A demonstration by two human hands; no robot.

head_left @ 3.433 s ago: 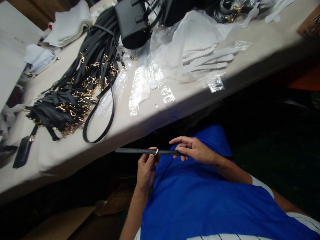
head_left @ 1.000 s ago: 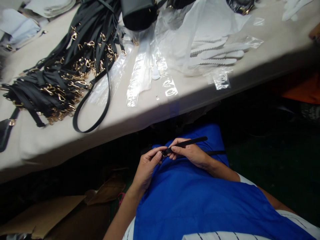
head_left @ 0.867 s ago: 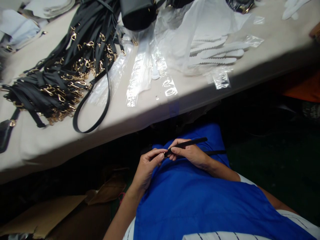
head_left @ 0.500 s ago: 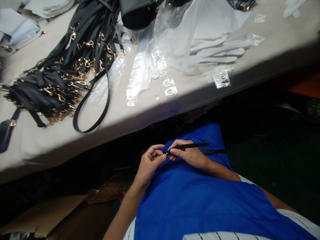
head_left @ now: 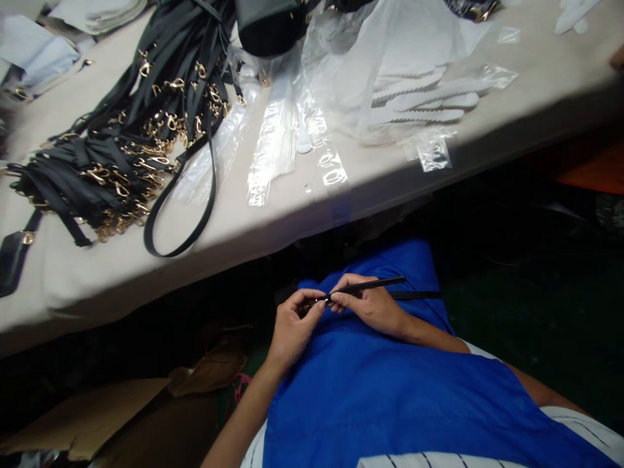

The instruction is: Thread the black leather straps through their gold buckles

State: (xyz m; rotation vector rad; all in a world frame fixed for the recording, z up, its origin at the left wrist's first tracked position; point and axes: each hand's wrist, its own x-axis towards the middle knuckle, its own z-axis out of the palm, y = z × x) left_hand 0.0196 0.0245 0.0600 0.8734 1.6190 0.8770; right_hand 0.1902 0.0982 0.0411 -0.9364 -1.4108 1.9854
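Note:
Over my lap, a narrow black strap [head_left: 385,282] runs out from between my two hands towards the right, and a second length of black strap [head_left: 414,295] lies across the blue apron [head_left: 361,390]. My right hand [head_left: 363,302] pinches the strap between thumb and fingers. My left hand [head_left: 296,322] is closed at the strap's left end, thumb and forefinger on a small shiny metal part [head_left: 322,299]. What the left fingers curl around underneath is hidden.
A pale covered table [head_left: 273,227] stands ahead. On it lie black straps with gold clasps [head_left: 160,123], clear plastic sleeves [head_left: 273,143], white toothed strips [head_left: 429,104] and a black bag [head_left: 268,29]. A torn cardboard box [head_left: 97,409] sits at lower left.
My left fingers have closed in; the forefinger that was lifted now curls down to the thumb at the strap's end. My right hand has barely moved.

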